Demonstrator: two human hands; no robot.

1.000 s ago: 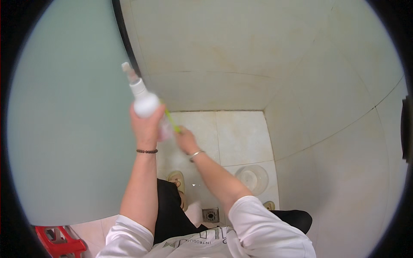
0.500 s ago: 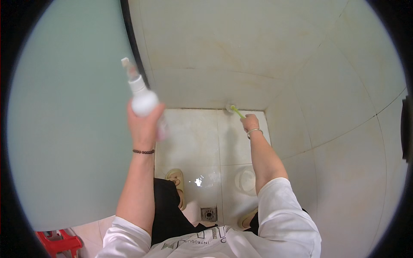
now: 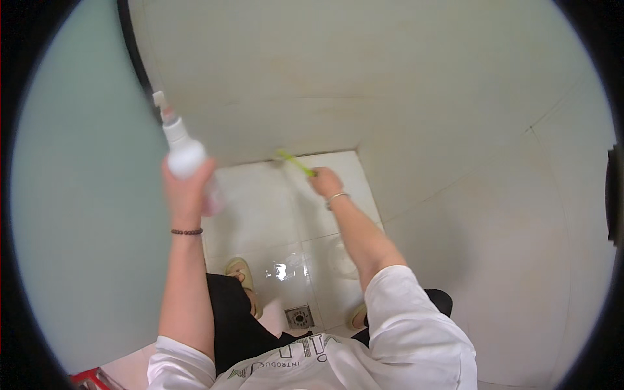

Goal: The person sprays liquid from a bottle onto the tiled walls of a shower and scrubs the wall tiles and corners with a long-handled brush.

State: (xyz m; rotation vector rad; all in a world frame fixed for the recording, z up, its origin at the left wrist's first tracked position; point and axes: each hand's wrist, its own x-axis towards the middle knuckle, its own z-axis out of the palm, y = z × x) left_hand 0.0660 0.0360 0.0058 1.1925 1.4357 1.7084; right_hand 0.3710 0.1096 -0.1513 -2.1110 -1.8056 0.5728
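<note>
My left hand (image 3: 186,188) is wrapped round a white pump bottle (image 3: 184,156), held up and tilted with its nozzle toward the upper left. A pinkish lower part of the bottle shows beside my palm. My right hand (image 3: 325,181) grips a green-handled brush (image 3: 296,162). The brush's head, blurred, is at the seam where the tiled wall (image 3: 292,123) meets the white floor (image 3: 253,195).
A frosted glass panel (image 3: 78,195) with a dark edge strip (image 3: 133,49) stands at my left. A pale round container (image 3: 343,257) sits beside my right forearm. Near my feet are a floor drain (image 3: 299,317) and shiny wet floor. Something red (image 3: 91,378) shows at lower left.
The brush has moved left along the wall's foot with my right hand, away from the corner. The whole view has shifted, and the bottle stays in my left hand.
</note>
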